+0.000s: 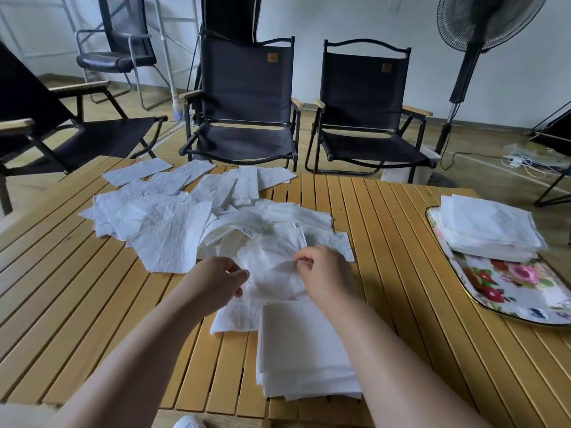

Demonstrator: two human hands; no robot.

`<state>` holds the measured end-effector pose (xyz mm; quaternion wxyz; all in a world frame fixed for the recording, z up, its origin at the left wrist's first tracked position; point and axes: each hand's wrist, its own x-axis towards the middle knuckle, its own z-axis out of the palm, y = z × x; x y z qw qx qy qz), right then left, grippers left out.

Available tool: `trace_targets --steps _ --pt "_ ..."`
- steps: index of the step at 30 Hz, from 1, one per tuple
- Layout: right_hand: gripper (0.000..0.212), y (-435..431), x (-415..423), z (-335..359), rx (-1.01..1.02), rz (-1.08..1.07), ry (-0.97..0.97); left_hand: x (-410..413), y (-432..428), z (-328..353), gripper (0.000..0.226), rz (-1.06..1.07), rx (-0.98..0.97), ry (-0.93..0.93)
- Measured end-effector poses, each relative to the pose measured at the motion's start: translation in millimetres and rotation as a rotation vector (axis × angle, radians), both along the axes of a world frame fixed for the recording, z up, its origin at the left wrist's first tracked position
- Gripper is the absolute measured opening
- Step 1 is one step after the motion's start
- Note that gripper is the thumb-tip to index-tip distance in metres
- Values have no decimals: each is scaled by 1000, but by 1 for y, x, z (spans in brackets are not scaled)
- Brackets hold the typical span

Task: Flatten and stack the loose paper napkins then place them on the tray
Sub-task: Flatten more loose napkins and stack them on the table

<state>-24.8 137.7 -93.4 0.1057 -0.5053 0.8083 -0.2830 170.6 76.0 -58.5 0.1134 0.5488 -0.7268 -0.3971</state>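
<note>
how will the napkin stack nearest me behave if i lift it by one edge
Probably floppy: the napkin stack is thin soft paper, so it would likely sag. Its lower sheets sit offset, so layers may slide apart.

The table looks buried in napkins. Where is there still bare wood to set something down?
Bare slats run between the near stack and the tray, and on the table near-left, this side of the loose napkins. The tray's near half is free; the tray stack fills its far half. The middle is crowded: the left hand and right hand pinch a napkin.
</note>
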Motion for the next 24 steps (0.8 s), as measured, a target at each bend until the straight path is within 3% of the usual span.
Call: trace_targets --steps 5,8,10,13,16,18,20,24 --pt "10 11 -9 23 -189 -23 -200 -6 -2 -1 16 -15 -36 69" --pt "11 28 -9 50 -210 77 -406 -9 0 1 50 4 -49 193" --pt "12 43 -8 64 -211 135 -553 -10 3 7 58 26 59 321" --pt "12 63 -9 78 -182 206 -738 -10 8 15 46 -14 349 481" --pt "12 82 -14 86 -119 215 -935 -12 14 16 26 -82 502 600" --pt "10 94 -22 90 -29 181 -988 -16 18 15 26 -128 558 593" --pt "8 104 -31 93 205 162 -903 -17 22 14 36 -189 540 532" --pt "9 108 -37 90 791 209 -619 -24 33 6 20 -292 240 241"
